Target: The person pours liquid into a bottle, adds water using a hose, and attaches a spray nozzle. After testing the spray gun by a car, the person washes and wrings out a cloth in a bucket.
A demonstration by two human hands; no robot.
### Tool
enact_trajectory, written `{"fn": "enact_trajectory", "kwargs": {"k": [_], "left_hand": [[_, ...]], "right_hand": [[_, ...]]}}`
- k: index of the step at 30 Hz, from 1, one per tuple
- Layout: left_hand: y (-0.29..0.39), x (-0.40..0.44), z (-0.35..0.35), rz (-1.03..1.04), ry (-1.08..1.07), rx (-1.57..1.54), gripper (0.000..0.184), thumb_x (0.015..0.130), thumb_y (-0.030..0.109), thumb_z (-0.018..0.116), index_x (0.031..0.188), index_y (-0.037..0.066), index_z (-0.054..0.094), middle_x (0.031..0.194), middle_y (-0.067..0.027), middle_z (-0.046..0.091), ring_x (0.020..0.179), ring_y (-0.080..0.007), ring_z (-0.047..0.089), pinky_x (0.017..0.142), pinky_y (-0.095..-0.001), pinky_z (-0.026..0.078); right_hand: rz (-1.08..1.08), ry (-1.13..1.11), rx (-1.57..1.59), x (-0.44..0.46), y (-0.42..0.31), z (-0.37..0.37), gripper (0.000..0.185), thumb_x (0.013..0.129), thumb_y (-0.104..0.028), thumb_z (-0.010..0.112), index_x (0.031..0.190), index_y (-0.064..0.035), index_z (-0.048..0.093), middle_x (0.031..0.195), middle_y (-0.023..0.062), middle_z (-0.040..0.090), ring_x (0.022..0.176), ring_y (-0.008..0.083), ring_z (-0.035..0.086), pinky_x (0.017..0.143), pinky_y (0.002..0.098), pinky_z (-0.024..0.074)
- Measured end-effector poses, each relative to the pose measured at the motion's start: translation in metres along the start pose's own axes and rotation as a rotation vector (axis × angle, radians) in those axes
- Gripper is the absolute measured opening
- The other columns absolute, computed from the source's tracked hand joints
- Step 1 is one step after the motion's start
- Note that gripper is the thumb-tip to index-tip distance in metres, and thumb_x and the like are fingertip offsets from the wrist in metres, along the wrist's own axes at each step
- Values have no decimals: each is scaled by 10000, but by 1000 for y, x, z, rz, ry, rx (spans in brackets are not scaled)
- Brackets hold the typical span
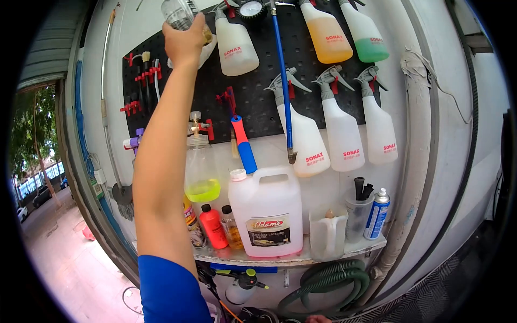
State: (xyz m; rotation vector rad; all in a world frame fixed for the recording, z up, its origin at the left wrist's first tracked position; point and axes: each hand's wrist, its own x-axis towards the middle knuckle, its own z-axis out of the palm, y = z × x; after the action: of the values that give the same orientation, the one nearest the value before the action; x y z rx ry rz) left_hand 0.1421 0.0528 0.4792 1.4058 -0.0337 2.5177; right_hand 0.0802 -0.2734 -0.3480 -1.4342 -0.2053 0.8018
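Observation:
My left hand [184, 42] is raised at the upper left, with its fingers closed around a clear container with dark lettering [179, 13]. The arm reaches up in a blue sleeve [171, 288] across the left part of the board. Just right of this hand hangs a white SONAX spray bottle [237, 48]. Only a small part of my right hand [318, 319] shows at the bottom edge, below a coiled green hose [328, 285]; its fingers cannot be made out.
Several more spray bottles [344, 134] hang on the black pegboard [210, 89], beside a blue rod [281, 70]. Below, a shelf [301, 260] bears a large Adam's jug [269, 202], a red bottle [214, 227], a clear pitcher [326, 237] and a blue spray can [377, 215].

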Motion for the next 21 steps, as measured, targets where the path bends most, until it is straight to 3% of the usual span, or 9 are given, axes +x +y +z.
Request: {"fn": "enact_trajectory", "kwargs": {"k": [2,4,7,10,12,14,15,16,21], "left_hand": [[-1,-26,-56,-62,-231,-307,677,721,405,776,1159,-53,536,1017,-162,663,902,-243,646,822,-327,494],[8,-83,-135,-257,-404,-464,467,823,190,741,1199,-10,549,972,-77,642,846,-114,616,756,-239,494],[7,-184,-268,-464,-589,-393,759,822,128,700,1457,10,300,1143,-109,577,1021,-174,584,862,-285,491],[3,-290,-386,-560,-591,-248,971,695,178,793,1469,-31,246,1292,-174,496,1134,-245,541,993,-364,420],[3,-340,-455,-298,-714,90,960,657,168,816,1435,-46,294,1240,-210,542,1071,-316,581,939,-408,457],[12,-350,-493,-12,-867,223,920,612,178,835,1386,-8,374,1176,-239,571,987,-377,605,854,-434,493],[12,-353,-513,-3,-928,238,912,587,193,846,1364,20,401,1167,-240,570,963,-384,606,816,-433,501],[9,-355,-532,3,-981,252,904,562,209,856,1342,48,427,1158,-240,570,940,-392,608,778,-433,509],[15,-351,-621,-96,-1173,399,790,612,337,845,1281,85,507,1154,-202,580,977,-377,613,819,-442,520]], "right_hand": [[-390,-31,124,-22,-110,17,291,978,-133,533,1226,20,527,1097,102,634,976,193,629,928,331,480],[-639,-29,117,-51,-219,39,290,984,-135,514,1230,19,521,1115,112,626,965,175,623,901,314,475],[-1022,-143,92,-72,-315,51,444,964,-240,531,1310,25,446,1265,134,551,1093,195,563,978,345,412],[-1180,-311,0,-83,-376,87,705,944,-462,504,1418,30,329,1394,185,437,1244,278,478,1050,402,352],[-1065,-532,-4,-82,-391,121,786,931,-545,483,1446,23,306,1419,185,413,1313,273,404,1085,406,304],[-778,-738,-38,-68,-383,143,707,950,-476,503,1423,28,356,1350,175,499,1247,239,481,1052,377,359],[-435,-963,-85,-51,-375,142,556,955,-331,555,1346,52,457,1236,168,597,1155,212,561,998,346,424],[-399,-1015,-200,-38,-360,152,435,928,-190,608,1274,60,525,1126,164,660,1054,211,623,929,321,477],[-170,-926,-139,-10,-269,187,377,894,-110,643,1224,55,567,1041,187,686,941,218,665,833,321,534]]}}
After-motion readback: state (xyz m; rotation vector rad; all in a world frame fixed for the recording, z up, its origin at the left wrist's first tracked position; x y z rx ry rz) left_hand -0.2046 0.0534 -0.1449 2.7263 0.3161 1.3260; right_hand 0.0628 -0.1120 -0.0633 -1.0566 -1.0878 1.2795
